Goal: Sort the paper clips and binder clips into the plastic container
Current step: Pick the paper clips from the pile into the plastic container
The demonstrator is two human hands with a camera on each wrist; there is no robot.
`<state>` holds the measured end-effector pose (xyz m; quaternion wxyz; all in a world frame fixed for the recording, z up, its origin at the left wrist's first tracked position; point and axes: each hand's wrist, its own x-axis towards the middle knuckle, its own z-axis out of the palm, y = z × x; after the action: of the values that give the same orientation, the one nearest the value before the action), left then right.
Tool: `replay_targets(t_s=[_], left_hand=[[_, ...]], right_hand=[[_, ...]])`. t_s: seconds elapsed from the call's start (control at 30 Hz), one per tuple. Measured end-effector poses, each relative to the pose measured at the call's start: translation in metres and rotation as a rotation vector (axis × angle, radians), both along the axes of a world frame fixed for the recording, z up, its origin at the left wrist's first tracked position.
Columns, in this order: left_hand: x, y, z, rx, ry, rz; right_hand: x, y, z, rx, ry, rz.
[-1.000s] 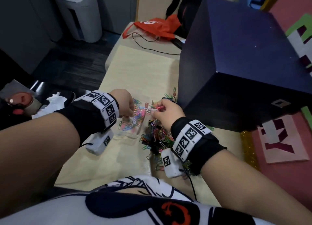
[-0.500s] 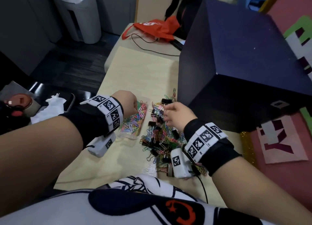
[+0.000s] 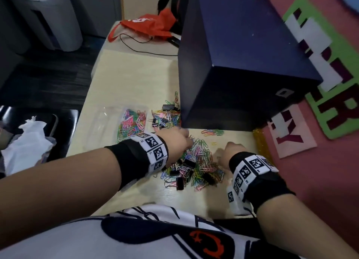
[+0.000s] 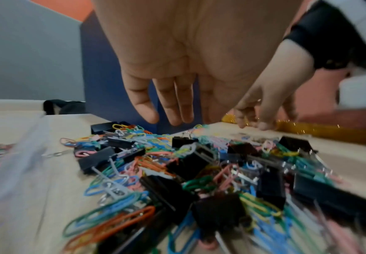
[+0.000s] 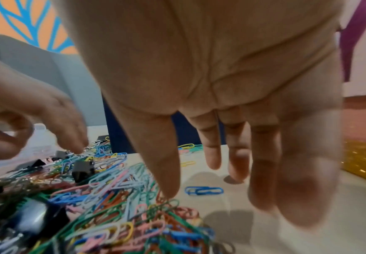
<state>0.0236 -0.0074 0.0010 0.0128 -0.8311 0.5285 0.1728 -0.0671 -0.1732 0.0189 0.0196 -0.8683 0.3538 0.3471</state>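
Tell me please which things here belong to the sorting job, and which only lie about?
For the job:
- mixed pile of coloured wire paper clips and black metal binder clips
- clear plastic container, paper clips in one compartment
- left hand, right hand

Lying about:
- large dark blue box
- red fabric bag
- white crumpled tissue

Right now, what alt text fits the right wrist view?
The right hand hangs open, fingers pointing down over a tangled pile of coloured paper clips and black binder clips on a pale wooden table. A lone blue paper clip lies beside it.
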Motion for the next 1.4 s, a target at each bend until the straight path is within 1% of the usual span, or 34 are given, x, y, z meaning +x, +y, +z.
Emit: replay_targets(t_s=[0.07, 0.13, 0.23, 0.37, 0.43, 0.5, 0.53, 0.6, 0.67, 0.7, 0.8, 0.87, 0.97, 1.07, 1.17, 1.27, 1.4], left_hand=[[-0.001, -0.005, -0.007, 0.016, -0.046, -0.053], [0.001, -0.007, -0.009, 0.112, -0.058, -0.054], [0.006, -0.009, -0.007, 0.191, -0.094, -0.015], [0.010, -0.011, -0.004, 0.213, -0.121, 0.041], [0.010, -0.013, -0.004, 0.195, -0.141, 0.049], [0.008, -0.016, -0.002, 0.157, -0.135, 0.062], [0.007, -0.019, -0.002, 0.151, -0.122, 0.061], [0.002, -0.029, 0.000, 0.177, -0.088, 0.025], [-0.002, -0.037, -0.001, 0.187, -0.060, -0.032], [-0.002, -0.040, -0.002, 0.201, -0.047, -0.049], [-0.001, -0.045, -0.006, 0.252, -0.004, -0.038], [0.000, -0.048, -0.006, 0.273, -0.005, -0.016], [0.000, -0.050, -0.008, 0.269, -0.020, 0.016], [0.000, -0.048, -0.008, 0.282, -0.025, 0.023], [0.001, -0.046, -0.006, 0.271, -0.015, 0.005], [0.002, -0.043, -0.003, 0.209, -0.013, 0.011], [0.006, -0.036, 0.001, 0.098, 0.039, 0.078]], right_hand=[[-0.008, 0.001, -0.001, 0.042, 0.058, -0.009], [-0.014, 0.002, -0.009, 0.104, 0.056, -0.081], [-0.019, 0.005, -0.023, 0.138, -0.052, -0.145], [-0.019, 0.007, -0.031, 0.178, -0.280, -0.088], [-0.015, 0.004, -0.031, 0.218, -0.358, -0.073], [-0.012, -0.001, -0.027, 0.232, -0.435, -0.134], [-0.011, -0.004, -0.023, 0.210, -0.452, -0.166], [-0.012, -0.008, -0.018, 0.159, -0.376, -0.204], [-0.014, -0.007, -0.017, 0.160, -0.270, -0.176], [-0.014, -0.005, -0.018, 0.187, -0.263, -0.150], [-0.011, 0.000, -0.026, 0.318, -0.337, -0.062], [-0.006, 0.003, -0.030, 0.368, -0.356, 0.038], [-0.005, 0.005, -0.034, 0.350, -0.357, 0.188], [-0.005, 0.005, -0.037, 0.322, -0.412, 0.207], [-0.004, 0.000, -0.037, 0.287, -0.450, 0.180], [0.000, -0.007, -0.035, 0.257, -0.501, 0.080], [0.009, -0.022, -0.027, 0.145, -0.625, -0.158]])
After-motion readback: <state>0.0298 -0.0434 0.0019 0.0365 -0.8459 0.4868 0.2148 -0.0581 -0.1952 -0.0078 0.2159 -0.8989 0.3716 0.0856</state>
